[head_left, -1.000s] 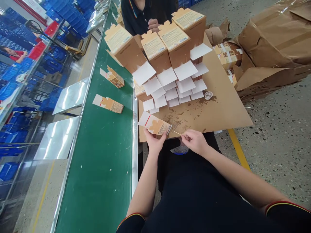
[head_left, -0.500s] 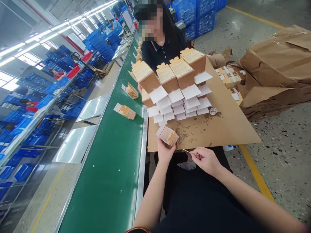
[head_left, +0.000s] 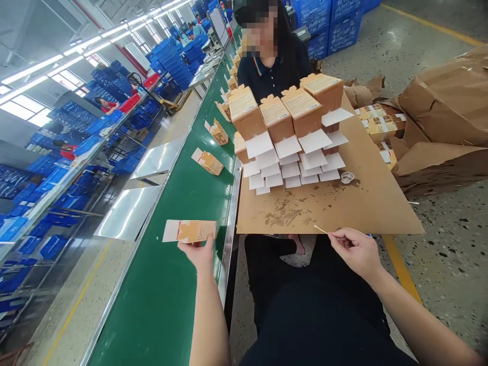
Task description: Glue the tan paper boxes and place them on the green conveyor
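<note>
My left hand point(head_left: 198, 250) is closed around a small tan carton point(head_left: 196, 231) with its white flap pointing left, over the green conveyor belt point(head_left: 152, 305). Whether the carton touches the belt I cannot tell. My right hand point(head_left: 354, 249) pinches a thin cotton swab point(head_left: 321, 229) near the front edge of the brown cardboard sheet point(head_left: 381, 213). Beyond it, a stack of tan cartons point(head_left: 280, 119) stands on the sheet, many white flaps sticking out towards me. A small clear round dish point(head_left: 347, 177) sits right of the stack, with dark wet spots on the cardboard around it.
Several open cartons stand along the belt, the nearest carton point(head_left: 208, 162) beyond my left hand. A person point(head_left: 272, 66) sits behind the stack. Torn brown wrapping paper point(head_left: 450, 101) lies at the right, and blue crates point(head_left: 345, 28) are piled behind.
My left hand has carried the carton from above the cardboard leftwards over the belt. My right hand, still holding the swab, has shifted slightly right in view.
</note>
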A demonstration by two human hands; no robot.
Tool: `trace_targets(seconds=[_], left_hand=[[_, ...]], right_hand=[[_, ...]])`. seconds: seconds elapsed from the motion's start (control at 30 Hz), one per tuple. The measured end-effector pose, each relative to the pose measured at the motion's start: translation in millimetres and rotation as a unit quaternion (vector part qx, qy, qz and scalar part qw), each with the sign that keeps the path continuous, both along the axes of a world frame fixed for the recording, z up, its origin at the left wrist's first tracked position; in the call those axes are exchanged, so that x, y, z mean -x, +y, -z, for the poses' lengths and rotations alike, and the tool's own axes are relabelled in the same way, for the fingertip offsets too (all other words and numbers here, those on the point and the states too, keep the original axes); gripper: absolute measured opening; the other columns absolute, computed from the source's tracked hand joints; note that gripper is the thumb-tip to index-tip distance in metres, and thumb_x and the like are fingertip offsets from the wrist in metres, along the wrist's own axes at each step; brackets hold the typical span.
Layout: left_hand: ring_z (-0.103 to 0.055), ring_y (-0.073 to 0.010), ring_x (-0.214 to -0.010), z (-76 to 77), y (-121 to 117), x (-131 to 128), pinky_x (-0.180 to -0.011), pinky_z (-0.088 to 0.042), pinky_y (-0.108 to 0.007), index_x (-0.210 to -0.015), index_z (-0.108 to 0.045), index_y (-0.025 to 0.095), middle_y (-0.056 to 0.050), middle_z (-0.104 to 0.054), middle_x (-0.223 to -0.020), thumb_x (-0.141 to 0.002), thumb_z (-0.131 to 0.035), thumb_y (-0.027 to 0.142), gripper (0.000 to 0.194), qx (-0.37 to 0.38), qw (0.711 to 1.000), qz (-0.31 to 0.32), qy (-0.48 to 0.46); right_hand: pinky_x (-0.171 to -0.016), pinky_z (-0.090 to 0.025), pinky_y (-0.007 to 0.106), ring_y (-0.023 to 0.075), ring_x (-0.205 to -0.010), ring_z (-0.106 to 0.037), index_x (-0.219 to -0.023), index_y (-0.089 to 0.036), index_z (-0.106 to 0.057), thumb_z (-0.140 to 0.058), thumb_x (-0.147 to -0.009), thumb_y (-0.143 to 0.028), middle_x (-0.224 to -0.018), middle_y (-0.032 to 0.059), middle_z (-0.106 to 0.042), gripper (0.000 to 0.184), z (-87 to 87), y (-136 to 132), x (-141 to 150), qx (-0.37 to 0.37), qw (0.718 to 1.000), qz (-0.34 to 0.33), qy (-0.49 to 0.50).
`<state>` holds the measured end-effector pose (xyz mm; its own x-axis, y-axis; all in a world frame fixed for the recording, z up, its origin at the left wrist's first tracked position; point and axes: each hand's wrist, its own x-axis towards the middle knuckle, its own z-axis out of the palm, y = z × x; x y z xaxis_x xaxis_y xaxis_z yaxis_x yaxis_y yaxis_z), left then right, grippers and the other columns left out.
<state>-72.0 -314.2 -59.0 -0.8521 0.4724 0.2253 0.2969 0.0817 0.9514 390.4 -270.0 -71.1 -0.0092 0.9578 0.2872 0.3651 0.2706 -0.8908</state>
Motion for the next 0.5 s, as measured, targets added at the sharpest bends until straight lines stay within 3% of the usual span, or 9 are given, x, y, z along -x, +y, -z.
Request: trace_targets(seconds=[0.07,0.17,0.3,0.4,0.5], left_hand=[[-0.076,-0.0330,-0.135,4.8,-4,17,-0.123,-0.059,-0.061,-0.128,-0.039,0.028,-0.019,-0.060,-0.158,-0.063,-0.098,0.021,0.088,0.039,0.999,-0.030,-0.015],[-0.074,-0.0364,-0.140,14.6,-7,28,-0.126,-0.055,-0.064,-0.123,-0.040,0.027,-0.019,-0.063,-0.150,-0.062,-0.099,0.021,0.085,0.092,0.994,-0.024,-0.050],[-0.056,-0.0391,-0.160,16.0,-15,29,-0.138,-0.037,-0.067,-0.139,-0.041,0.029,-0.016,-0.059,-0.155,-0.059,-0.104,0.025,0.102,0.118,0.992,-0.041,-0.016],[-0.044,-0.0405,-0.168,-3.1,-23,29,-0.140,-0.032,-0.068,-0.149,-0.034,0.030,-0.017,-0.047,-0.163,-0.065,-0.097,0.038,0.105,0.078,0.985,-0.126,0.088],[-0.051,-0.0385,-0.159,-48.8,-4,22,-0.132,-0.042,-0.066,-0.150,-0.033,0.030,-0.015,-0.048,-0.157,-0.081,-0.078,0.055,0.086,-0.054,0.969,-0.109,0.214]], right_hand=[[-0.048,-0.046,0.028,0.0130,-0.049,-0.051,-0.075,-0.023,-0.078,-0.077,-0.105,-0.053,-0.059,0.0007,-0.062,0.042,0.1,1,2,0.001,1.000,-0.004,0.006],[-0.047,-0.046,0.027,0.0130,-0.049,-0.052,-0.075,-0.023,-0.079,-0.077,-0.105,-0.052,-0.060,0.0010,-0.064,0.041,1.3,4,6,0.000,1.000,-0.009,0.015],[-0.047,-0.047,0.028,0.0134,-0.049,-0.053,-0.075,-0.024,-0.079,-0.077,-0.105,-0.052,-0.059,0.0006,-0.063,0.041,2.3,3,1,-0.007,1.000,0.002,0.014],[-0.049,-0.052,0.029,0.0152,-0.050,-0.059,-0.076,-0.025,-0.079,-0.078,-0.104,-0.054,-0.062,0.0018,-0.067,0.040,4.3,0,-12,-0.011,0.999,0.037,0.007],[-0.050,-0.055,0.031,0.0168,-0.051,-0.062,-0.079,-0.026,-0.080,-0.079,-0.103,-0.055,-0.066,0.0030,-0.071,0.038,7.5,-2,-25,-0.020,0.997,0.071,0.000]])
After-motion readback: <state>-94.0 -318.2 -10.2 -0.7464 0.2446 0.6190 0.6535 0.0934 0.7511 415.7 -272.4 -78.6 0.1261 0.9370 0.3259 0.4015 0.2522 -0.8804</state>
